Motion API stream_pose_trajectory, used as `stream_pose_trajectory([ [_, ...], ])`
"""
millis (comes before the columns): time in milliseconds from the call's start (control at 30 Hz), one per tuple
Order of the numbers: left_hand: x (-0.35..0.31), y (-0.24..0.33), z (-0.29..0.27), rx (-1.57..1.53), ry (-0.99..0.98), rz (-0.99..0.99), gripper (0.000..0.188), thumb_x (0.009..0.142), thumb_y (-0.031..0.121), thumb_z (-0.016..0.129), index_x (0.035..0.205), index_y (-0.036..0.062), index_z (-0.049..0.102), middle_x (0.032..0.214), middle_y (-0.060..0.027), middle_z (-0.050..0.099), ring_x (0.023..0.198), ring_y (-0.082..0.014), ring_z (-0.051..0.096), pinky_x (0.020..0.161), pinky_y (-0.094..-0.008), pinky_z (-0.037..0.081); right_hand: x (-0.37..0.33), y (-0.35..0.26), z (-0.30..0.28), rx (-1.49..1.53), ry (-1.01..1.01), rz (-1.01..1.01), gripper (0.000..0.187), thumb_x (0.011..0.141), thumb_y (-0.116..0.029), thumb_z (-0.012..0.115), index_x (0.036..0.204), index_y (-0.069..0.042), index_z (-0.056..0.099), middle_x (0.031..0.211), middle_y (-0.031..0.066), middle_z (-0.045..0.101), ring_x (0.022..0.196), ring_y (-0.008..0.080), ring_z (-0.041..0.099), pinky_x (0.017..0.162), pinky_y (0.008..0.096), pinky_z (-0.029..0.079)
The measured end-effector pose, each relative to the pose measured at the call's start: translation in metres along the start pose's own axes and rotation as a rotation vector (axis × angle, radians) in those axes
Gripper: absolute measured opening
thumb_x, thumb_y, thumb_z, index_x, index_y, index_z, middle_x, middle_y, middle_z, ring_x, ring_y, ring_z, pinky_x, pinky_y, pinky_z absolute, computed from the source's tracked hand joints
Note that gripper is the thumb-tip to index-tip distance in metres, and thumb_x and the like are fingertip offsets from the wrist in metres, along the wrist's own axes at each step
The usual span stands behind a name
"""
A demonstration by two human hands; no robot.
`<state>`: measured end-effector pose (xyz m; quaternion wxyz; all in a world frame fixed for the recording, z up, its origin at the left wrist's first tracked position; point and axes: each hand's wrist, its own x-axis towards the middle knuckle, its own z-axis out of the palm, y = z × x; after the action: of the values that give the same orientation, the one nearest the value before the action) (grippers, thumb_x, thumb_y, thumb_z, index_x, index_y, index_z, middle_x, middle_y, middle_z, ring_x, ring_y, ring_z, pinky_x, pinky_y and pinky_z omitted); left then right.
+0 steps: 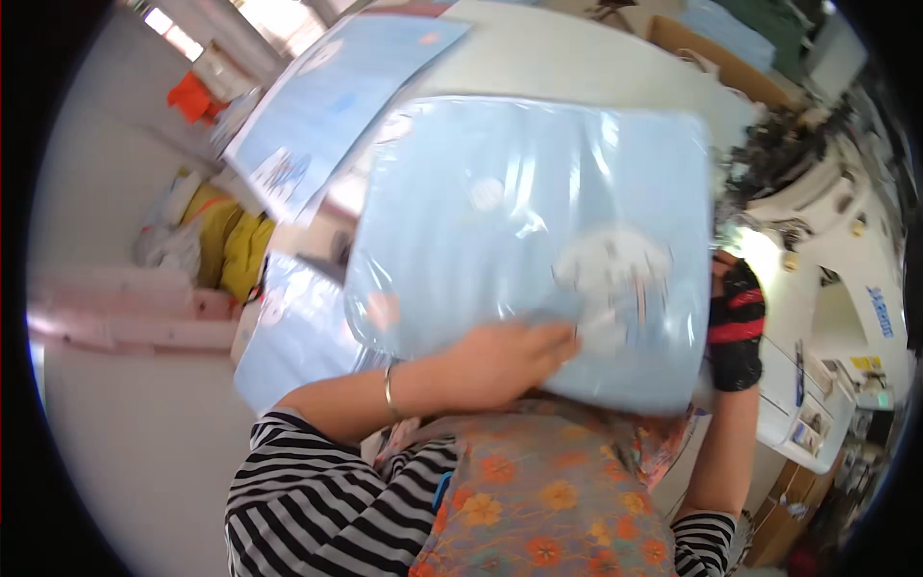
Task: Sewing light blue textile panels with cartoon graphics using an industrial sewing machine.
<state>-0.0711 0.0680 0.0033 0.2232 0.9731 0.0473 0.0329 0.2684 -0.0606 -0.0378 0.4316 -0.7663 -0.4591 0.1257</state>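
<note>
The glossy light-blue square (452,231) sits before us, short of the far edge of the bench (577,58). Our left hand (505,363) lies flat over its lower part, fingers nearly straight, gripping nothing; our gloved right hand (737,325) is at its right edge, fingers partly hidden, so we cannot tell how closed it is.

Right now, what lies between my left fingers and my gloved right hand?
In the head view, the lower part of the shiny blue square, bearing a white printed figure, lies between your left fingers and your gloved right hand.
</note>
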Motion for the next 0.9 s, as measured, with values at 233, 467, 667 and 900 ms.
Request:
stream_pose_trajectory([
  [233, -0.204, -0.001, 0.079, -0.097, 0.159, -0.706, 0.057, 0.069, -0.003, 0.059, 0.123, 0.0113, 0.060, 0.128, -0.0061, 0.057, 0.093, -0.0312, 0.066, 0.074, -0.0412, 0.056, 0.017, 0.089, -0.036, -0.362, 0.041, -0.309, 0.023, 0.095, -0.005, 0.053, 0.110, -0.007, 0.069, 0.120, 0.0094, 0.066, 0.111, 0.0241, 0.059, 0.100, 0.0361, 0.045],
  [467, -0.328, -0.068, 0.097, 0.323, 0.294, -1.232, 0.052, 0.075, -0.001, 0.052, 0.126, 0.0101, 0.057, 0.132, -0.0058, 0.055, 0.082, -0.0339, 0.067, 0.071, -0.0458, 0.055, 0.024, 0.122, -0.038, -0.279, 0.027, -0.290, 0.025, 0.094, -0.001, 0.052, 0.114, -0.005, 0.067, 0.127, 0.0113, 0.061, 0.120, 0.0233, 0.054, 0.107, 0.0373, 0.040],
  [667, -0.320, -0.071, 0.101, 0.223, 0.132, -1.386, 0.049, 0.078, 0.012, 0.060, 0.126, 0.0050, 0.055, 0.132, -0.0154, 0.053, 0.089, -0.0364, 0.067, 0.073, -0.0450, 0.055, -0.024, 0.048, -0.024, -0.412, 0.010, -0.319, 0.022, 0.092, -0.001, 0.054, 0.110, -0.004, 0.065, 0.124, 0.0145, 0.062, 0.115, 0.0273, 0.058, 0.101, 0.0380, 0.045],
  [900, -0.165, -0.108, -0.054, 0.591, 0.645, -0.549, 0.056, 0.075, 0.032, 0.076, 0.120, 0.0023, 0.059, 0.126, -0.0162, 0.056, 0.101, -0.0332, 0.062, 0.084, -0.0417, 0.052, -0.049, 0.039, -0.029, -0.507, 0.099, -0.289, 0.017, 0.093, -0.002, 0.055, 0.106, -0.004, 0.065, 0.123, 0.0167, 0.062, 0.112, 0.0317, 0.059, 0.096, 0.0399, 0.048],
])
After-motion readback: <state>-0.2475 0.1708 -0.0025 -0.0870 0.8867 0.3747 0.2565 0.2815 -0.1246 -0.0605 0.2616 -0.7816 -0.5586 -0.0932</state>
